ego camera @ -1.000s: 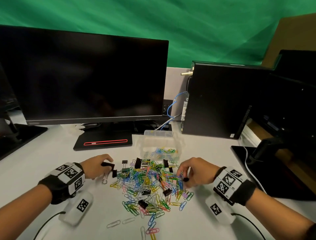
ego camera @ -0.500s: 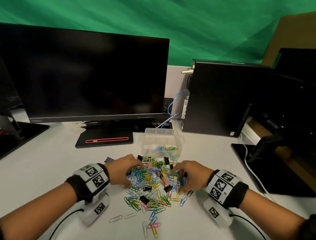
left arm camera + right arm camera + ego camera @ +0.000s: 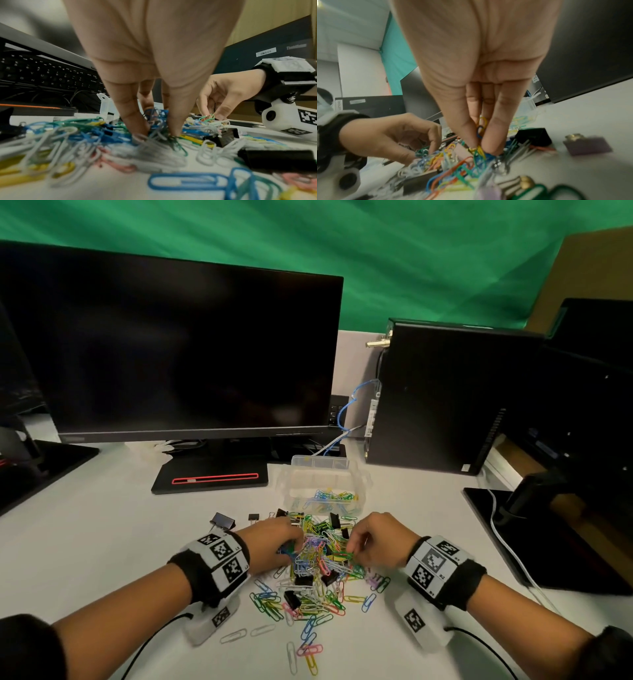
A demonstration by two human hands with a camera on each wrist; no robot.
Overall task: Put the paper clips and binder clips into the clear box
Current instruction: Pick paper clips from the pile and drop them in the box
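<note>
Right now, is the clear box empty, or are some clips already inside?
Partly filled. The clear box holds a small layer of coloured paper clips; its upper part shows nothing inside.

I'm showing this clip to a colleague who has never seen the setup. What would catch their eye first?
First, the bright heap of coloured paper clips with black binder clips mixed in, at the white desk's near middle. The left hand and right hand dig into it from either side, pinching clips. Just behind sits the clear box, a few clips inside.
</note>
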